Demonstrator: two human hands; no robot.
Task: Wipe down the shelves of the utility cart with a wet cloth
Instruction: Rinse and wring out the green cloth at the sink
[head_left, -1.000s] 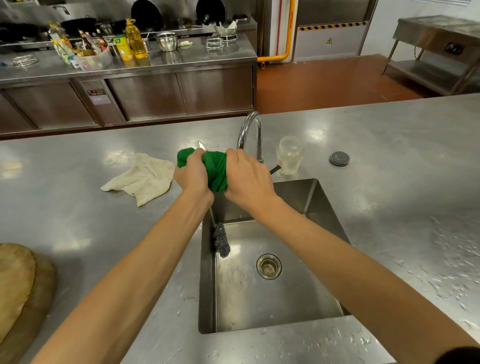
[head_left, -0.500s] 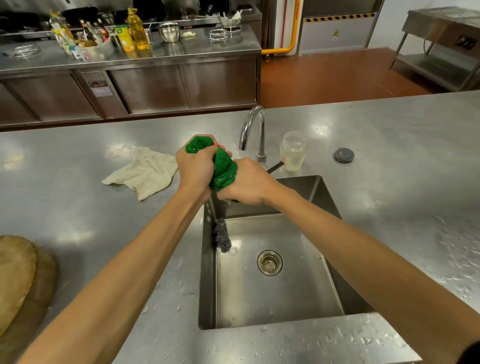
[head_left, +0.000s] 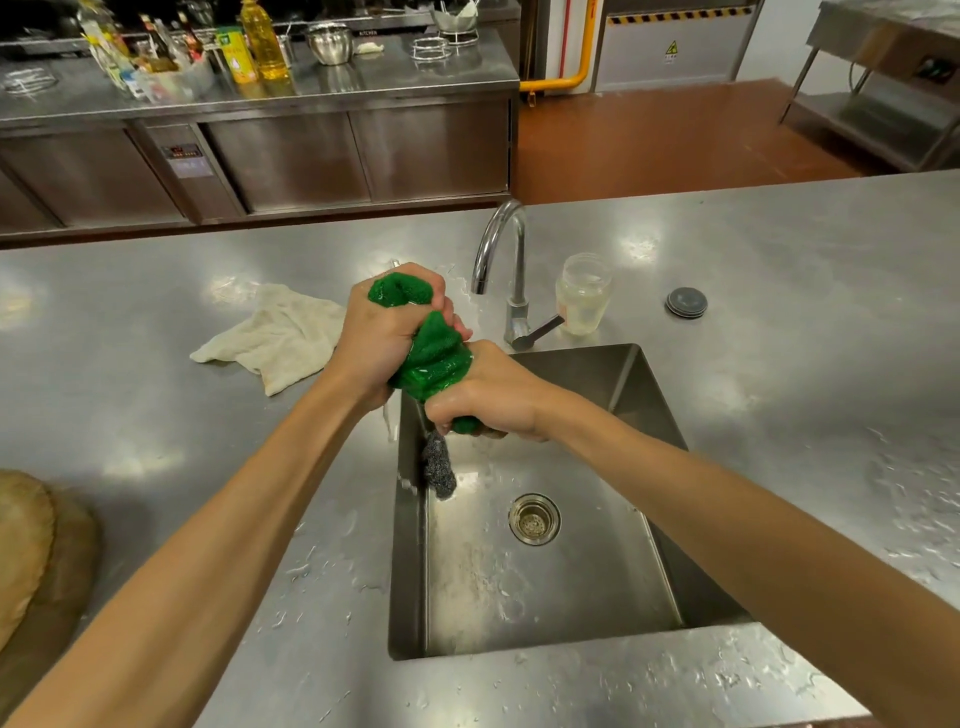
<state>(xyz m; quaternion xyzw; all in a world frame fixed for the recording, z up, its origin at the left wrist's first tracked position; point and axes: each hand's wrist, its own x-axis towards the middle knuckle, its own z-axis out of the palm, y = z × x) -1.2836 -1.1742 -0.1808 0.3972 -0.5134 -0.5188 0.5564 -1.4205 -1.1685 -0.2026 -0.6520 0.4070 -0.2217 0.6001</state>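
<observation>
A wet green cloth (head_left: 434, 358) is twisted into a rope above the back left corner of the steel sink (head_left: 670, 415). My left hand (head_left: 379, 338) grips its upper end, fingers curled round it. My right hand (head_left: 493, 395) grips its lower end, just over the sink's rim. Both hands look wet and glossy. No utility cart is in view.
A curved tap (head_left: 506, 260) stands behind the sink, with a glass jar (head_left: 582, 293) and a dark round plug (head_left: 685, 302) to its right. A beige rag (head_left: 275, 338) lies left of my hands. A steel scourer (head_left: 438, 467) hangs inside the sink. Wooden boards (head_left: 31, 551) sit far left.
The cloth went from level between my hands to steeply tilted: my left hand rose and turned, my right hand dropped toward the sink rim, twisting the cloth tighter.
</observation>
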